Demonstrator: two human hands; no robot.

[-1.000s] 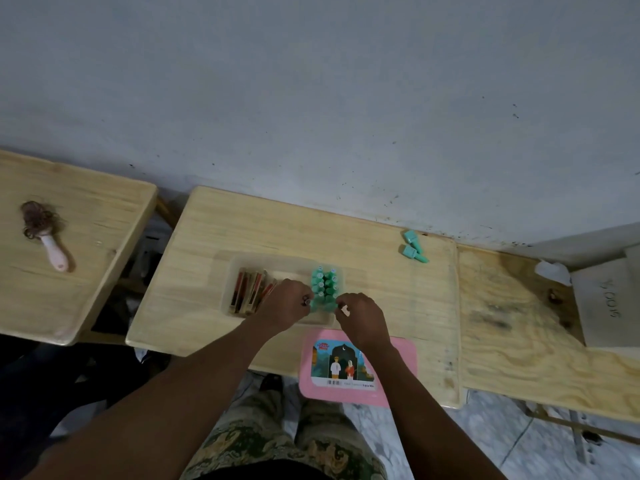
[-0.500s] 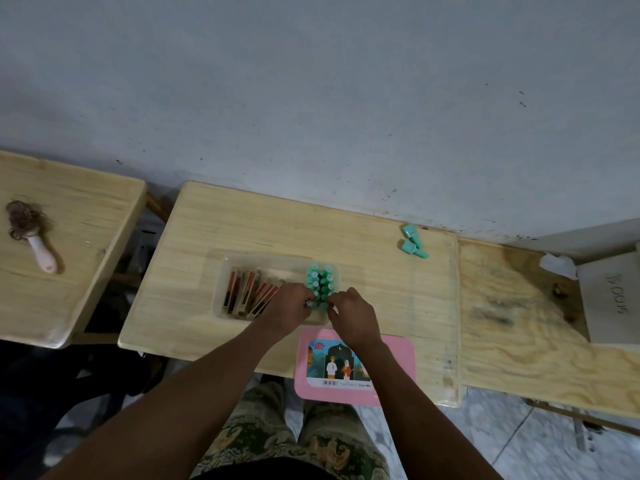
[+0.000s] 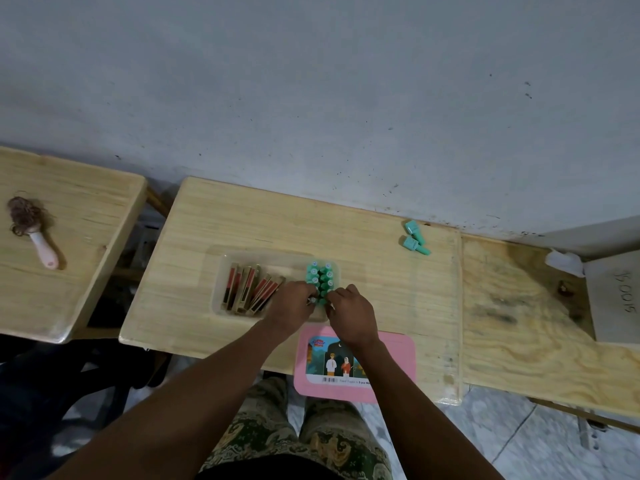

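While a person seated at a row of wooden tables works with both hands, a grey, scuffed wall [image 3: 311,81] fills the upper half of the view. Below it stand the left table [image 3: 79,216], the centre table [image 3: 277,226] and a rougher plywood table [image 3: 519,327] on the right, which touches the centre one. A grey board [image 3: 620,306] with handwriting lies at the far right edge, and a crumpled white scrap [image 3: 562,261] sits at its corner. Patterned trousers [image 3: 263,434] show under the table edge.

On the centre table's near edge, partly overhanging it, lies a pink lid [image 3: 394,362] with a printed label. Just beyond it is a clear plastic tray [image 3: 221,282]. The left hand [image 3: 289,308] and the right hand [image 3: 351,315] meet over its near right corner. Each hand's fingers are curled and bunched together, and their tips close from either side on the nearest of the green bottles [image 3: 322,277]. Which single bottle each grips is hidden by the knuckles. These bottles stand upright in a tight cluster at the tray's right end. Red-and-gold tubes [image 3: 249,289] lie side by side in its left part.

A pink-handled hairbrush [image 3: 33,230] matted with hair rests on the left table. Two loose green bottles [image 3: 415,237] lie on their sides near the wall, well apart from the tray.
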